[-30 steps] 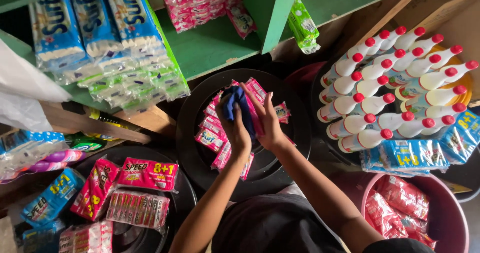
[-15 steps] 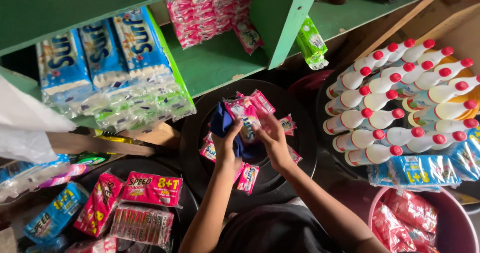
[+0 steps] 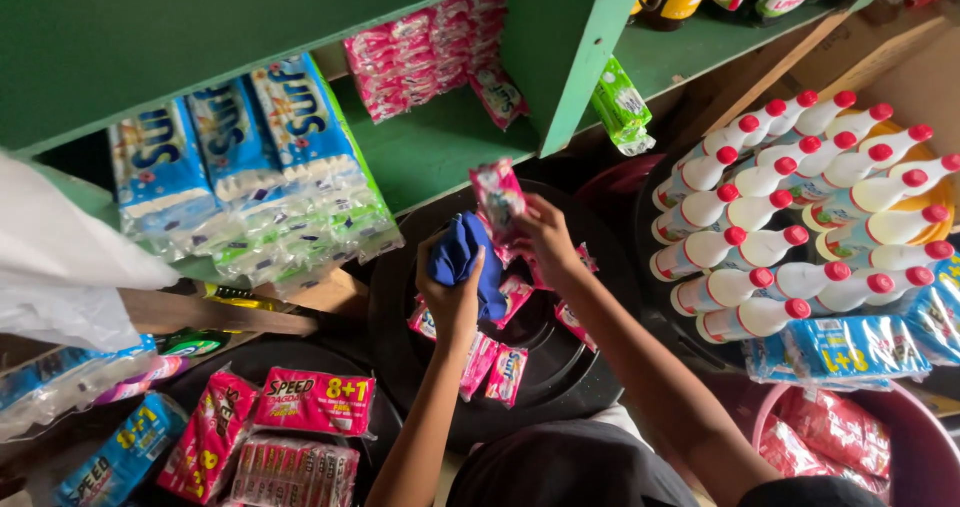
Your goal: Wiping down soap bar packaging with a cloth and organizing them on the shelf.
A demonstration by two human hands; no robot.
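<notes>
My left hand (image 3: 452,292) grips a crumpled blue cloth (image 3: 460,252) above a black round basin (image 3: 560,367). My right hand (image 3: 545,237) holds a strip of pink sachets (image 3: 498,199), lifted upright beside the cloth. More pink sachets (image 3: 492,362) lie loose in the basin below both hands. The two hands are close together, near the basin's far rim.
A green shelf (image 3: 430,152) holds blue detergent packs (image 3: 230,157) and pink sachet strips (image 3: 420,52). White bottles with red caps (image 3: 800,217) lie stacked at right. A pink tub (image 3: 900,447) of red packs sits lower right; red and blue packets (image 3: 290,417) lie lower left.
My right hand has raised the pink sachet strip up out of the basin. The left hand with the blue cloth has stayed beside it. The view has tilted slightly upward.
</notes>
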